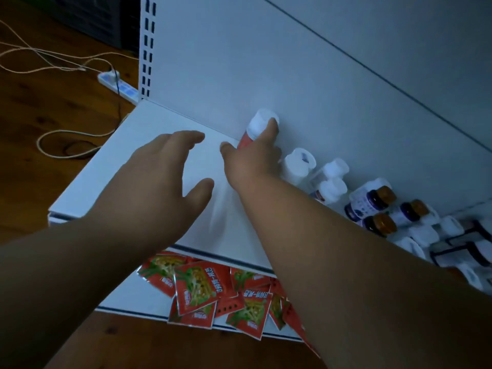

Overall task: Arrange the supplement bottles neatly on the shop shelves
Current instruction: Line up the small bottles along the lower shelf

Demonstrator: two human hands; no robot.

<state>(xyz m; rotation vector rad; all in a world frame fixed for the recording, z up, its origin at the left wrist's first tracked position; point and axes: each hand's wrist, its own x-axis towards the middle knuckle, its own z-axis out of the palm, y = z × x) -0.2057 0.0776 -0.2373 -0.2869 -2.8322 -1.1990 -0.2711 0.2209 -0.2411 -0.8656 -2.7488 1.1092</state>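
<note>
Two bare forearms reach from the camera across a white shop shelf (149, 134). The left hand (162, 171) hovers over the bare shelf surface, fingers spread apart and holding nothing. The right hand (253, 155) grips a red-labelled, white-capped supplement bottle (259, 126) standing against the white back panel (266, 62) at the left end of a row. To its right, more white bottles (298, 163) and amber-capped bottles (372, 206) crowd the shelf, partly hidden behind the right forearm. On the lower shelf (133, 296), red snack packets (202, 286) lie in a loose heap. On the wooden floor (40, 107) at left lie a power strip (117, 83) and trailing cables (53, 57).
</note>
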